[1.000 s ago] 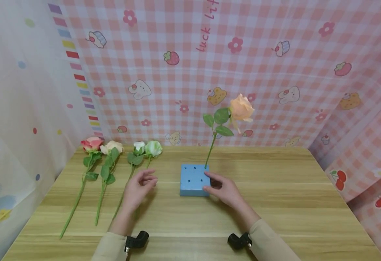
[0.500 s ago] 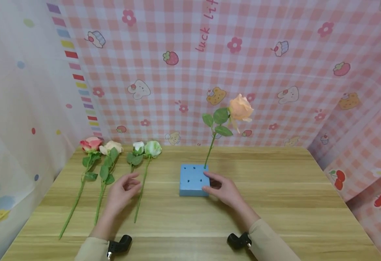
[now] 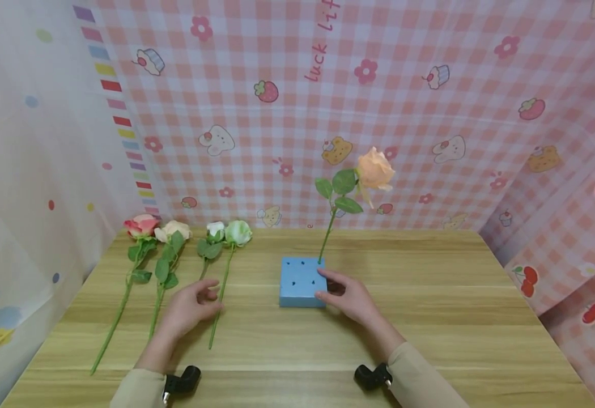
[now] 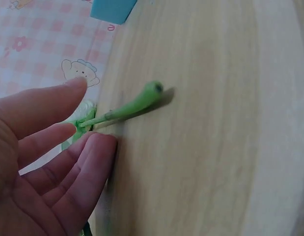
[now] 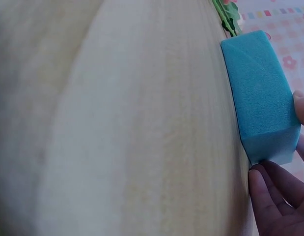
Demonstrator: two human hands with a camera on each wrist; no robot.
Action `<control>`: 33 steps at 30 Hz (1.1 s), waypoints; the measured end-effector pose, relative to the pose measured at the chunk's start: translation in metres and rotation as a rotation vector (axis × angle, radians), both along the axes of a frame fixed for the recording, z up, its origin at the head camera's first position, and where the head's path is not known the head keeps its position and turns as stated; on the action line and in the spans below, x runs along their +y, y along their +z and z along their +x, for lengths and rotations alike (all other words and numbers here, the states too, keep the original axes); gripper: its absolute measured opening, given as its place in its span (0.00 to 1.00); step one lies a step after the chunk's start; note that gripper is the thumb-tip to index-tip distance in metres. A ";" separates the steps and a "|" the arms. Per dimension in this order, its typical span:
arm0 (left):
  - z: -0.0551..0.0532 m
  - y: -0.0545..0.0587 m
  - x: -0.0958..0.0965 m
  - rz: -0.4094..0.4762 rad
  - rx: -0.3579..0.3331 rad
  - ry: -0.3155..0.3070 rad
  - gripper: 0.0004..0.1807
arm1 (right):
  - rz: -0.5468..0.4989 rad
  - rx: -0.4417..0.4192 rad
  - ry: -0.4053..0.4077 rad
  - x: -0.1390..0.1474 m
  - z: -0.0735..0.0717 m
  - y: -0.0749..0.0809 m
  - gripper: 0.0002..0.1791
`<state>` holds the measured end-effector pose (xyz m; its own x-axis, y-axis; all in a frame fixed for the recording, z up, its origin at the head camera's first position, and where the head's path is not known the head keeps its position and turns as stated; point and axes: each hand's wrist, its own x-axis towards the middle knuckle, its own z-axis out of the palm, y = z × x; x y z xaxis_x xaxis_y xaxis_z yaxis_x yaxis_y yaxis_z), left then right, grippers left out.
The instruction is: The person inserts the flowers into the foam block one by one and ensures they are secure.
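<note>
My left hand (image 3: 187,309) is over the stem of a green-and-white rose (image 3: 238,233) lying on the table. In the left wrist view, the thumb (image 4: 48,105) and fingers are spread apart, with the green stem (image 4: 137,103) showing beyond them. The hand partly hides the stem of a white rose (image 3: 216,229). At the centre stands a blue foam block (image 3: 302,275) with several small holes in its top. My right hand (image 3: 351,297) holds its right side, thumb at the front corner. A peach rose (image 3: 375,169) stands in the block's back right corner, leaning right.
A red-pink rose (image 3: 141,226) and a cream rose (image 3: 175,231) lie at the left, stems toward me. Behind the wooden table (image 3: 430,317) hangs a pink checked cloth (image 3: 297,124). A white cloth (image 3: 32,170) hangs at the left.
My left hand has moved left and slightly down from the gap beside the block to the green-and-white rose's stem. The right hand has stayed on the block.
</note>
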<state>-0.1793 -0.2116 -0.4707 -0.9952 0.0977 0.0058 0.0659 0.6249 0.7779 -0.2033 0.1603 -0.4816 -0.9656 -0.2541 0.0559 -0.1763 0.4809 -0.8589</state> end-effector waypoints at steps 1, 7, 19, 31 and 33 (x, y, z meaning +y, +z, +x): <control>0.000 -0.001 0.000 -0.011 -0.004 -0.004 0.32 | 0.000 0.000 0.002 0.000 0.000 0.000 0.31; -0.002 -0.003 0.001 -0.035 -0.019 -0.015 0.36 | -0.001 0.008 0.012 0.000 0.000 0.000 0.31; -0.003 -0.003 0.003 -0.135 0.015 -0.035 0.35 | -0.003 -0.007 0.009 0.000 0.000 0.000 0.32; -0.003 -0.004 0.005 -0.115 -0.006 -0.017 0.29 | -0.004 -0.006 0.012 0.001 0.000 -0.001 0.32; -0.003 -0.004 0.005 -0.103 -0.015 -0.015 0.28 | -0.004 -0.004 0.012 0.001 0.000 -0.001 0.32</control>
<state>-0.1826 -0.2065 -0.4750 -0.9936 0.1116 -0.0200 0.0644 0.7007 0.7105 -0.2035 0.1610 -0.4822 -0.9626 -0.2656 0.0529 -0.1784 0.4751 -0.8617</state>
